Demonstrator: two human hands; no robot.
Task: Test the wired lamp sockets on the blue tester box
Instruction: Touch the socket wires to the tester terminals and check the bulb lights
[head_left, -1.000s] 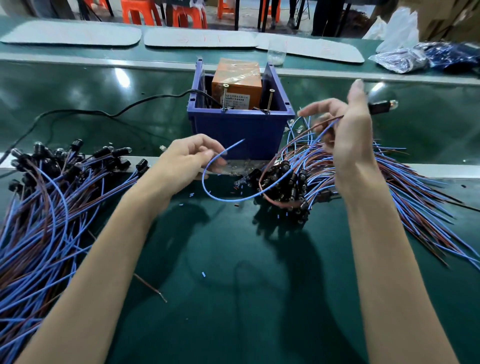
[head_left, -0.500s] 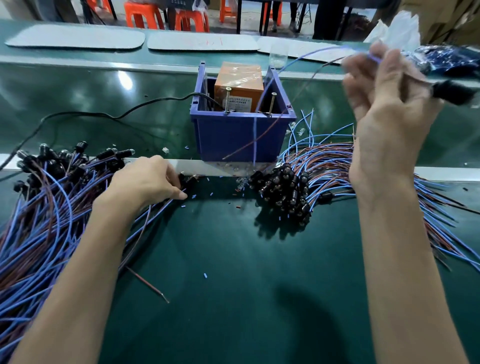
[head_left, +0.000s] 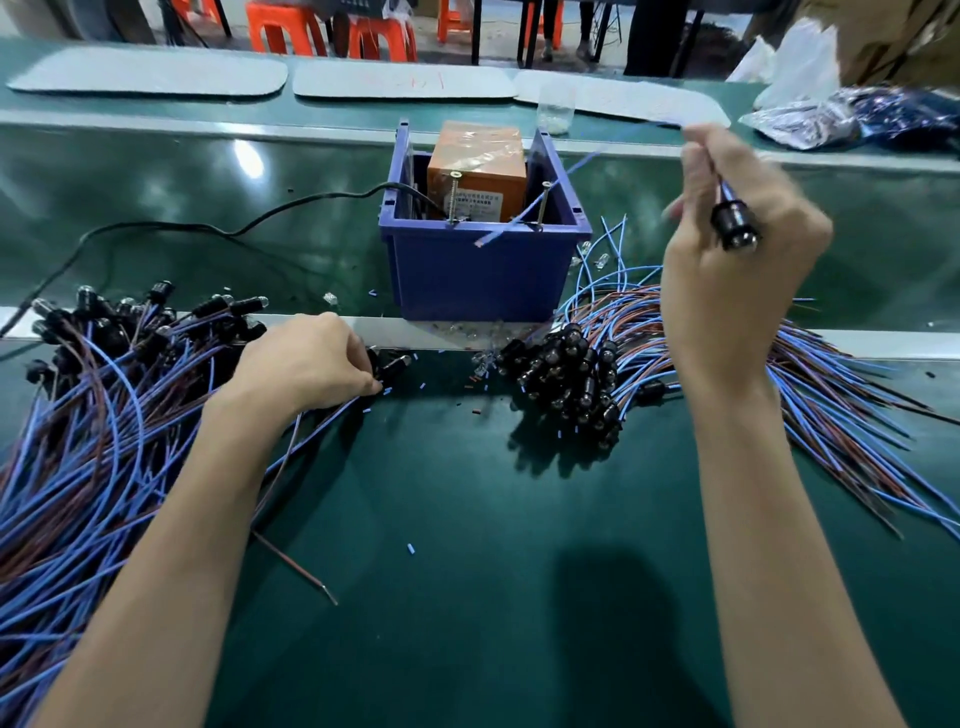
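The blue tester box (head_left: 478, 275) stands at the middle of the green bench, with an orange unit (head_left: 475, 166) and two upright screws (head_left: 543, 205) inside. My right hand (head_left: 727, 249) is raised to the box's right and grips a black lamp socket (head_left: 733, 223); its blue and brown wire ends (head_left: 498, 234) lie over the box's front rim beside the right screw. My left hand (head_left: 306, 364) rests low on the bench and pinches another black socket (head_left: 387, 366) at the edge of the left pile.
A big pile of wired sockets (head_left: 104, 395) fills the left side. A second pile (head_left: 571, 379) lies right of centre, wires fanning right. A black cable (head_left: 234, 223) runs from the box leftward. A metal rail (head_left: 441, 332) crosses under the box. Bags (head_left: 831, 119) sit far right.
My right hand came down and turned, so the socket now points downward and its wire ends reach the box rim. My left hand stayed at the left pile's edge.
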